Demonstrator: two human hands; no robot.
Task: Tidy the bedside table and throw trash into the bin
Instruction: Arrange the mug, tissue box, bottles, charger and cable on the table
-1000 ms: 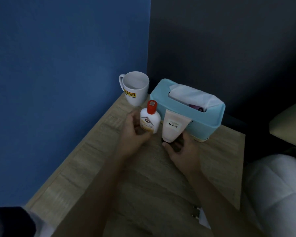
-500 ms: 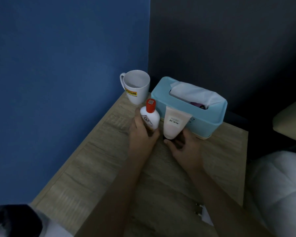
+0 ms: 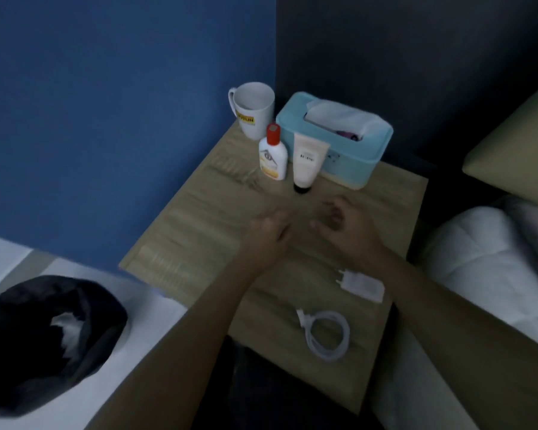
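On the wooden bedside table (image 3: pixel 199 218) a white bottle with a red cap (image 3: pixel 273 155) and a cream tube (image 3: pixel 308 161) stand upright side by side, in front of a light blue tissue box (image 3: pixel 351 159). A white mug (image 3: pixel 253 110) sits in the back corner. My left hand (image 3: pixel 269 234) and my right hand (image 3: pixel 345 225) hover over the middle of the table, a short way in front of the bottle and tube, both empty with fingers loosely apart. A white charger plug (image 3: pixel 361 285) and a coiled white cable (image 3: pixel 325 332) lie near the front edge.
A bin lined with a black bag (image 3: pixel 47 336), with a bit of white paper inside, stands on the floor at the lower left. Blue wall on the left, dark wall behind. A bed with white bedding (image 3: pixel 485 262) and a pillow (image 3: pixel 516 156) is on the right.
Both hands let go of the bottle and the tube and drew back toward me. The view has tilted down, bringing the bin, charger and cable into sight.
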